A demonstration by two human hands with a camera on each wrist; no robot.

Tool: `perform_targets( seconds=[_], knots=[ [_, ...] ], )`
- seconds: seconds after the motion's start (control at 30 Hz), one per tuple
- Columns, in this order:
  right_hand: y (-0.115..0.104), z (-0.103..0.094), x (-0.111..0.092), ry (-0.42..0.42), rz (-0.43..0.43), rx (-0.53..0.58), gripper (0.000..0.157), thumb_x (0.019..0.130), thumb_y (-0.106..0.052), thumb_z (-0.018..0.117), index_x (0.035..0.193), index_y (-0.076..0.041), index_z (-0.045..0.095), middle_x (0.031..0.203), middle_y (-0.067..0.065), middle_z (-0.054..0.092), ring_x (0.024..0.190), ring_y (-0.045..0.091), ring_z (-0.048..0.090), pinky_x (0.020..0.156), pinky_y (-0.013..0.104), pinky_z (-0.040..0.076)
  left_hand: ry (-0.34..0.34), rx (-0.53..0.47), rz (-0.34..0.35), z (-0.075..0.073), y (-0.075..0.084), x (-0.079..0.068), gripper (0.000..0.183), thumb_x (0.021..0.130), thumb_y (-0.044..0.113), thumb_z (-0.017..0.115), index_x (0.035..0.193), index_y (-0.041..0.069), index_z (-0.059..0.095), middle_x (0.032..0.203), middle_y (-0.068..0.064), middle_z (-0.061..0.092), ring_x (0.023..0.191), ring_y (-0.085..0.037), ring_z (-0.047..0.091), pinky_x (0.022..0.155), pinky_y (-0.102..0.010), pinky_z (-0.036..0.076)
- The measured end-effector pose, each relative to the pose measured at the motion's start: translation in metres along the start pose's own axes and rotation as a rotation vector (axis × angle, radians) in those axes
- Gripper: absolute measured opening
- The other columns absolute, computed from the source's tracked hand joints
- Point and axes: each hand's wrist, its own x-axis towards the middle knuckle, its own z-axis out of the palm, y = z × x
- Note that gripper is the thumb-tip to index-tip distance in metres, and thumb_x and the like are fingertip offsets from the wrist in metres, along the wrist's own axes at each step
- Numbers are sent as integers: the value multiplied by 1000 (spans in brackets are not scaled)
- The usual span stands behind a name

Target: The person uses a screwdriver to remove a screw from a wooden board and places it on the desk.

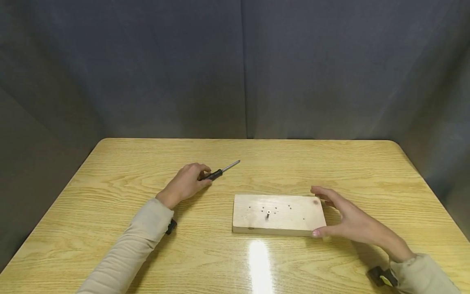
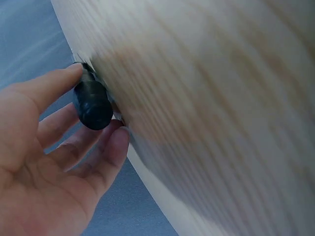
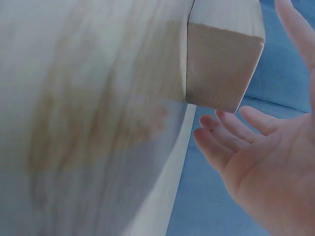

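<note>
My left hand (image 1: 188,182) is at the black handle of a screwdriver (image 1: 216,174), whose metal shaft points away to the right, low over the table. In the left wrist view, the thumb meets the handle (image 2: 92,105) on one side and the fingers curve round behind it. To the right lies a pale wooden block (image 1: 284,223) with several small holes in its top. A screw (image 1: 268,212) stands upright in it, its head well above the wood. My right hand (image 1: 349,220) spreads round the block's right end, thumb at the near corner, fingers by the far corner.
Everything lies on a wood-grain table (image 1: 121,179) with rounded far corners. Dark grey curtains (image 1: 176,73) hang behind it and along both sides. A bright light reflection falls on the table in front of the block.
</note>
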Motion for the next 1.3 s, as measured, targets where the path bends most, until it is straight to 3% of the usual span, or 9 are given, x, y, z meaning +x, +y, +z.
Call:
perform_targets(
  seconds=[0.23,0.47,0.73,1.07,1.3],
  knots=[
    [-3,2,0,-28,11,-30,97,65,-40,80,141,-11,28,138,7,41,121,30,41,95,56,39,-10,0,-19,1,2,2,29,85,20,65,110,5,64,99,-10,65,86,-21,59,75,-35,53],
    [-1,6,0,-20,63,-99,95,61,-49,80,138,-22,32,124,-6,49,111,9,45,93,38,44,9,-14,-23,0,5,2,21,86,16,62,104,6,66,93,-7,66,75,-16,57,66,-28,50],
    [2,6,2,-59,50,-38,93,65,-45,79,138,-17,29,128,7,48,117,27,46,93,49,42,75,-73,-9,-2,4,0,25,86,17,62,108,8,66,102,-9,68,78,-15,60,65,-25,51],
    [2,6,2,-54,56,-31,92,65,-45,79,137,-16,29,128,6,49,120,27,45,95,49,41,158,-243,41,-8,9,-4,20,85,21,65,103,13,68,98,-5,68,70,-13,59,58,-23,50],
    [2,7,0,-50,54,15,93,66,-42,79,139,-15,27,133,12,44,124,35,41,97,58,37,252,-313,98,-12,20,-8,16,82,23,67,97,18,70,91,-1,70,69,-10,60,56,-22,51]
  ],
)
